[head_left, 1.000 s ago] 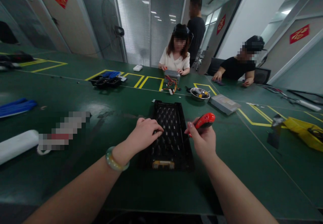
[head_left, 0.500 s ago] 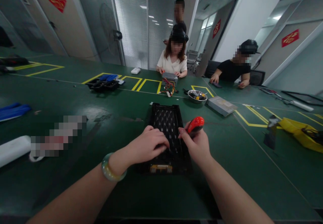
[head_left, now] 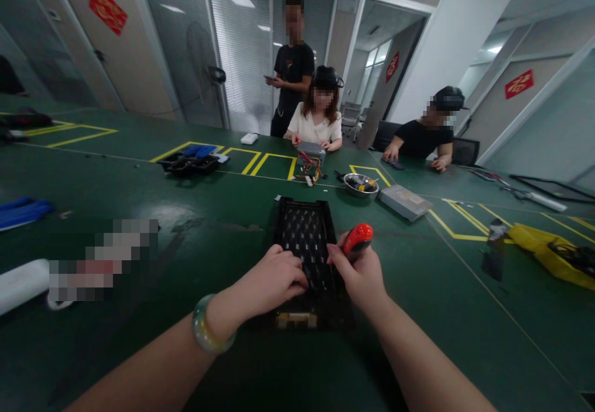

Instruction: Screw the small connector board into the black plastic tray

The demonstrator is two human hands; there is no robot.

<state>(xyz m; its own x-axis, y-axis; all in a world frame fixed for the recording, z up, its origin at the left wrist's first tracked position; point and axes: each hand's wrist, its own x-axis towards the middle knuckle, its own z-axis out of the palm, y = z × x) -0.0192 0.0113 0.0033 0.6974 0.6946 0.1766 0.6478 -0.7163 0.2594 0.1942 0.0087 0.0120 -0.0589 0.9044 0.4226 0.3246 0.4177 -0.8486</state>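
Note:
A black rectangular housing with rows of small bright marks lies on the green table, a tan-coloured part at its near end. My left hand is over its left side, fingers curled down and together; whatever they pinch is hidden. At the right edge, my right hand is closed round a tool with a red and black handle. The handle points up and its working end does not show.
Beyond the housing stand a metal bowl, a grey box and a black tray. A white object and blue glove lie left, a yellow bag right. Three people are across the table.
The view has shifted slightly, so the table things sit lower. Both hands stay at the housing with nearly the same grip. The standing person behind shows further left and more fully.

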